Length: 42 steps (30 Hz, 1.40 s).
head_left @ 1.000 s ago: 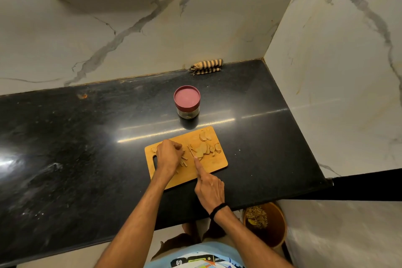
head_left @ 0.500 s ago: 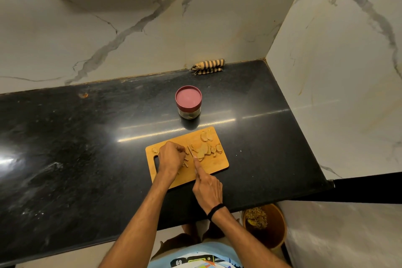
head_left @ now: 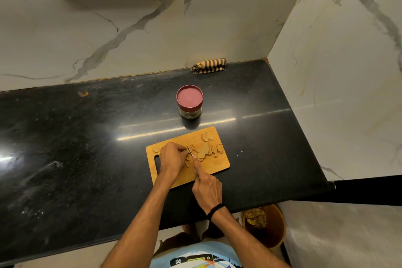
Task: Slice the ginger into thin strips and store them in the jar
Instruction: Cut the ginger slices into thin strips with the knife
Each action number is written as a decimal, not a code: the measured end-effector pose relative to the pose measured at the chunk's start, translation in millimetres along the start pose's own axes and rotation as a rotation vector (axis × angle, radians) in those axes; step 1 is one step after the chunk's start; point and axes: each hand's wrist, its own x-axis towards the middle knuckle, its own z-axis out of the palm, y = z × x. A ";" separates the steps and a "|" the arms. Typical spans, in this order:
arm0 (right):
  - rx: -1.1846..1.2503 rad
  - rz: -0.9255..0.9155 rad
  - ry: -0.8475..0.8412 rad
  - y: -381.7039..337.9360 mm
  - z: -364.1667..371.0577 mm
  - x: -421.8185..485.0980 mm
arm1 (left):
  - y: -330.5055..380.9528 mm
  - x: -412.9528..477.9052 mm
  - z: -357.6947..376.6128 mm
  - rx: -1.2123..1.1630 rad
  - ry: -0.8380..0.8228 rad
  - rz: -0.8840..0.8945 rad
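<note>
A wooden cutting board lies on the black counter with several flat ginger slices on its right half. My left hand has its fingers curled down on a ginger piece that it hides. My right hand grips a knife, index finger stretched along the blade's back, the blade standing just right of my left fingertips. A few cut bits lie under my left hand. Behind the board stands a glass jar with its maroon lid on.
A striped folded cloth lies at the back against the marble wall. The black counter stretches far to the left; its right end meets the side wall. A brown bin with scraps stands on the floor below the counter edge.
My hands have stayed at the same spot on the board; the knife blade has shifted slightly against the ginger under my left fingers. The jar and slices have not moved.
</note>
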 end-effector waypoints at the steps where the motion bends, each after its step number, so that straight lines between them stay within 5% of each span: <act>1: 0.000 -0.002 -0.001 -0.4 0.8 -0.2 | -0.4 0.6 0.2 0.000 -0.001 0.000; 25: -0.289 0.017 0.089 -4.1 9.9 -8.7 | -3.0 0.9 8.2 0.036 0.019 -0.012; 30: -0.214 0.080 -0.060 -1.5 -8.6 -12.8 | -3.4 2.9 5.5 0.021 0.001 0.002; 42: -0.184 0.088 -0.105 -18.3 -20.2 -5.9 | -5.8 6.1 -3.6 0.047 0.033 0.051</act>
